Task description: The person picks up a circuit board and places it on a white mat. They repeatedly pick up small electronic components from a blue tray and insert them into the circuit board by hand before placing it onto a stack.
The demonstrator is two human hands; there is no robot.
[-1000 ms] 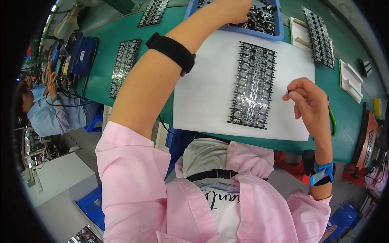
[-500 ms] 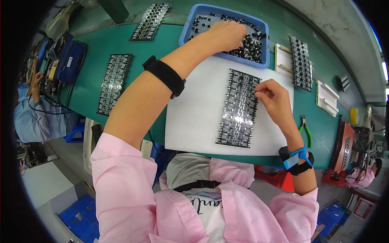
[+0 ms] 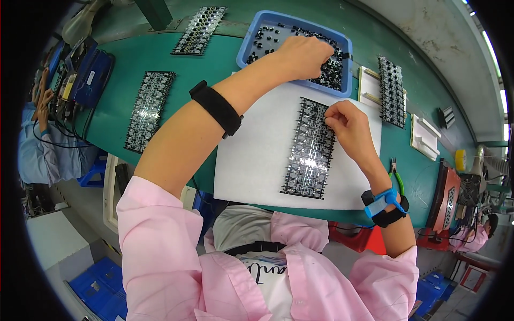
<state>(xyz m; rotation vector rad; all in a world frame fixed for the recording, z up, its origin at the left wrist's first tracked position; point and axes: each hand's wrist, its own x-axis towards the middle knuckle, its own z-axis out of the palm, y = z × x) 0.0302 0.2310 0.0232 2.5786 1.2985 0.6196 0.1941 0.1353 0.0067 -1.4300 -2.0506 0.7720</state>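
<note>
Four dark circuit panels were counted on the green bench (image 3: 230, 59): one at the upper centre (image 3: 199, 22), one at the left (image 3: 150, 109), one at the upper right (image 3: 392, 91) beside white foam blocks (image 3: 428, 138), and the worked panel (image 3: 310, 148) laid on a white sheet (image 3: 257, 160) in the middle. Green-handled pliers (image 3: 397, 174) were seen at the right edge of the sheet. A single blue tray (image 3: 251, 45), upper centre, was filled with small black components (image 3: 332, 72). The left hand (image 3: 302, 56) was sunk into it, fingers curled down among the parts; what it held could not be told. The right hand (image 3: 350, 128) was pinched nearly closed over the top edge of the worked panel; whether a component sat between the fingertips could not be told.
</note>
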